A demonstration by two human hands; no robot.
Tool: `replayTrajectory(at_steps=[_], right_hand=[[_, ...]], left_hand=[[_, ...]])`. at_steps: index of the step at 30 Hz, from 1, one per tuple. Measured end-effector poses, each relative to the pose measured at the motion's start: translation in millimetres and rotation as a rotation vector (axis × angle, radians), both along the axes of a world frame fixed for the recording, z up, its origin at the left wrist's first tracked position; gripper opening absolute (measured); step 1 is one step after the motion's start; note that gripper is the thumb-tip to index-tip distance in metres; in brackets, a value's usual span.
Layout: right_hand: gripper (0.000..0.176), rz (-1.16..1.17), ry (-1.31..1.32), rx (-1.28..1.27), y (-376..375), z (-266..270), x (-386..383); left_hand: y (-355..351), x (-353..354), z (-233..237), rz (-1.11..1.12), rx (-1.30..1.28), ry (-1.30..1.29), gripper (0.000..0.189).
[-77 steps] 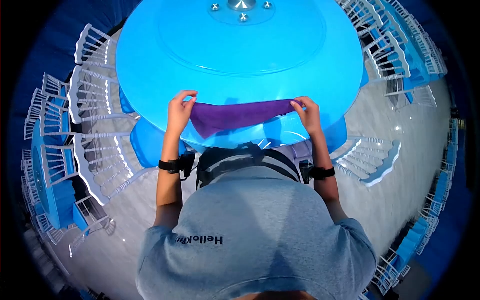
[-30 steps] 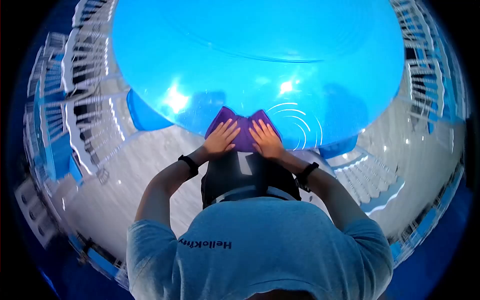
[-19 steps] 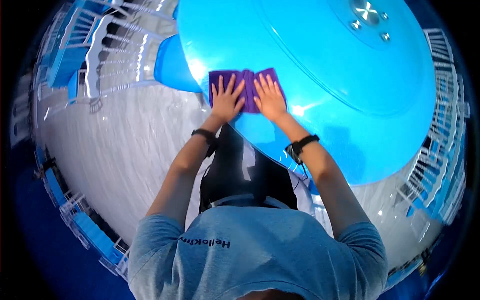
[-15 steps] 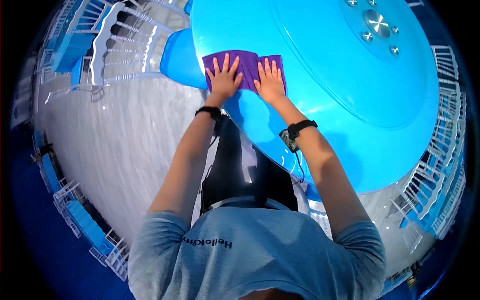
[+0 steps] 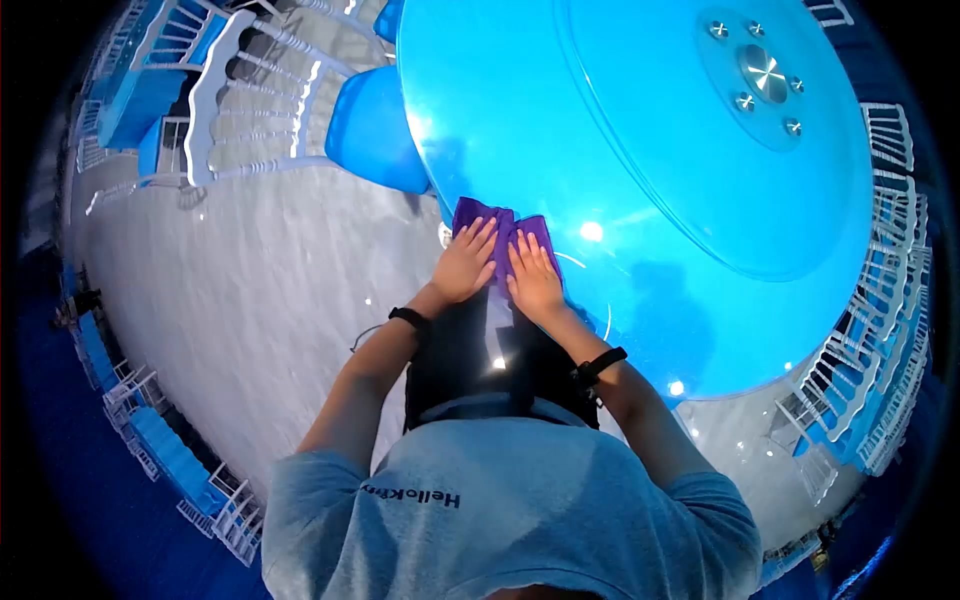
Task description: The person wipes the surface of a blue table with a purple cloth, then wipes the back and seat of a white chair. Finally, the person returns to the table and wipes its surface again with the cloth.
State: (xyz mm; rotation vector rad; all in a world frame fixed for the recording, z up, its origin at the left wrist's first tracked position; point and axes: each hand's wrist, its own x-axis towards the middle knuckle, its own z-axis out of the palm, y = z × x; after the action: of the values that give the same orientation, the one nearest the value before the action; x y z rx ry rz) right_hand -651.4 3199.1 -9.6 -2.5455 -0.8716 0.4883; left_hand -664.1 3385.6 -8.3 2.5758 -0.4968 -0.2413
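A purple cloth [image 5: 503, 248] lies creased at the near edge of a round, glossy blue table [image 5: 500, 110]. My left hand [image 5: 465, 268] rests flat on the cloth's left part, fingers stretched forward. Beside it, my right hand [image 5: 536, 280] presses on the right part, its fingers also straight. Both palms are close to my body, around the table's rim. Part of the cloth is hidden under the hands.
A clear round turntable with a metal hub [image 5: 764, 74] and several shiny knobs sits on the table. A white chair [image 5: 215, 100] with a blue seat [image 5: 375, 130] stands at the left. Rows of white chairs [image 5: 870, 300] line the right side.
Both hands have drawn the purple cloth back toward my body, from farther in on the tabletop to its near edge. The cloth is more bunched, and the hands are closer together.
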Motion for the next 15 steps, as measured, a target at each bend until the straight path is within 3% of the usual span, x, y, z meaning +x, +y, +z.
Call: replayTrajectory(at_steps=[6,10,13,15], right_hand=[[0.056,-0.176,-0.241,0.135,57.4,-18.7,90.7],[0.062,-0.329,-0.302,0.108,97.6,-38.2,160.5],[0.063,-0.379,-0.317,0.073,106.4,-42.3,186.5],[0.063,-0.384,-0.327,0.037,100.7,-39.9,182.9]], left_hand=[[37.1,108.3,-20.9,0.056,-0.024,-0.21,0.05],[55.2,190.2,-35.0,0.148,0.149,-0.215,0.057],[52.5,213.7,-40.8,0.278,0.23,-0.059,0.058],[51.8,207.5,-51.7,0.245,0.328,-0.105,0.058]])
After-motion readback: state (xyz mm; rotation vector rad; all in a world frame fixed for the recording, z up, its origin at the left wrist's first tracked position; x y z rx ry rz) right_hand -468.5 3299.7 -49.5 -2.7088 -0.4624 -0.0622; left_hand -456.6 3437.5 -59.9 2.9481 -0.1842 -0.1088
